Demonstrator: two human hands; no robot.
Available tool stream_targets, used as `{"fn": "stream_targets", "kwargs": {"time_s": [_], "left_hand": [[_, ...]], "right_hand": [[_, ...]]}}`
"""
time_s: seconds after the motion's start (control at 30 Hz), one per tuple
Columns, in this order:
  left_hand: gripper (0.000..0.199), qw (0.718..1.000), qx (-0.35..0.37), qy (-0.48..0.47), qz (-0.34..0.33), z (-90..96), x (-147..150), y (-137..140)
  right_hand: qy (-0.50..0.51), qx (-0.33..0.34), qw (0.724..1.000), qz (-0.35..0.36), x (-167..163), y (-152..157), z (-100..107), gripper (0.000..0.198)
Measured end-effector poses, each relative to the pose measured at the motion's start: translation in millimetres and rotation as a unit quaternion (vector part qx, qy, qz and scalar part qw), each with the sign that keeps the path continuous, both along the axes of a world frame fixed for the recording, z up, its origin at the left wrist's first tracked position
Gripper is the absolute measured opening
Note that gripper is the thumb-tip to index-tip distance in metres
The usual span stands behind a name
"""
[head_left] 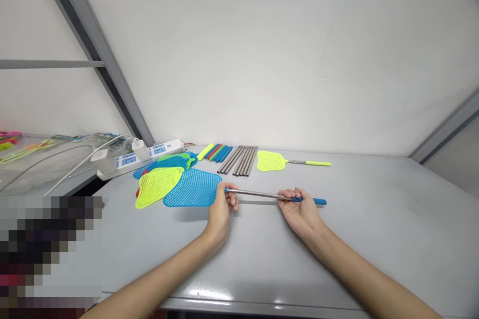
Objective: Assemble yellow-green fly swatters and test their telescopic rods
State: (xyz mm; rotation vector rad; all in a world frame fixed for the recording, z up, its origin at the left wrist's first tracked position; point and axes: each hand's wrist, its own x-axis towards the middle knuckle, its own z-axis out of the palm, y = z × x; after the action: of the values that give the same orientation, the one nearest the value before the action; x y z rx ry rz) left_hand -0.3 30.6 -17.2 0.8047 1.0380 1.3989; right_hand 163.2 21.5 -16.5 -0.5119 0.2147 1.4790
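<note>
A blue fly swatter (192, 188) with a metal rod and a blue grip is held level above the grey table. My left hand (223, 203) is closed around the neck, where the mesh head meets the rod. At the other end, my right hand (298, 204) wraps the rod and the near part of the blue grip, whose tip sticks out to the right. Behind them lies a yellow fly swatter (271, 160) with its own rod and grip. Loose yellow, blue and other mesh heads, among them a yellow one (159, 185), overlap at left.
Several metal rods (245, 161) and coloured grip sleeves (219, 153) lie in rows near the wall. A white power strip (164, 148) with plugs and cables stands at the back left. The grey table (374, 239) ends at a front edge.
</note>
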Motion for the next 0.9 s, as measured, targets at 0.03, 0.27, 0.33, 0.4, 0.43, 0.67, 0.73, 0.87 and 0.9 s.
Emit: {"fn": "stream_targets", "kwargs": {"time_s": [0.03,0.27,0.33,0.4,0.43,0.67,0.73,0.87,0.9], "left_hand": [[0.029,1.0,0.002,-0.003,0.01,-0.4,0,-1],[0.023,0.996,-0.027,-0.078,0.018,-1.2,4,-3],[0.022,0.994,-0.035,-0.097,0.018,-0.9,4,-2],[0.022,0.994,-0.035,-0.107,0.016,-0.7,4,-1],[0.023,0.993,-0.034,-0.11,0.013,-0.7,3,-1],[0.023,0.989,-0.036,-0.146,0.006,1.4,3,-6],[0.024,0.99,-0.02,-0.143,0.008,4.6,4,-9],[0.026,0.993,0.025,-0.113,0.038,13.1,7,-15],[0.027,0.993,0.04,-0.104,0.046,14.5,8,-16]], "right_hand": [[-0.006,0.008,1.0,0.001,-2,0,-1,0.024],[-0.056,0.035,0.998,-0.014,-7,-3,-6,0.029],[-0.07,0.048,0.996,-0.012,-8,-3,-7,0.029],[-0.085,0.064,0.994,-0.017,-10,-5,-7,0.03],[-0.095,0.072,0.993,-0.022,-11,-6,-6,0.03],[-0.151,0.152,0.976,-0.028,-17,-14,0,0.032],[-0.139,0.152,0.978,-0.02,-17,-13,-2,0.032],[-0.066,0.11,0.991,0.029,-17,-10,-9,0.032],[-0.049,0.102,0.993,0.047,-17,-10,-10,0.032]]}}
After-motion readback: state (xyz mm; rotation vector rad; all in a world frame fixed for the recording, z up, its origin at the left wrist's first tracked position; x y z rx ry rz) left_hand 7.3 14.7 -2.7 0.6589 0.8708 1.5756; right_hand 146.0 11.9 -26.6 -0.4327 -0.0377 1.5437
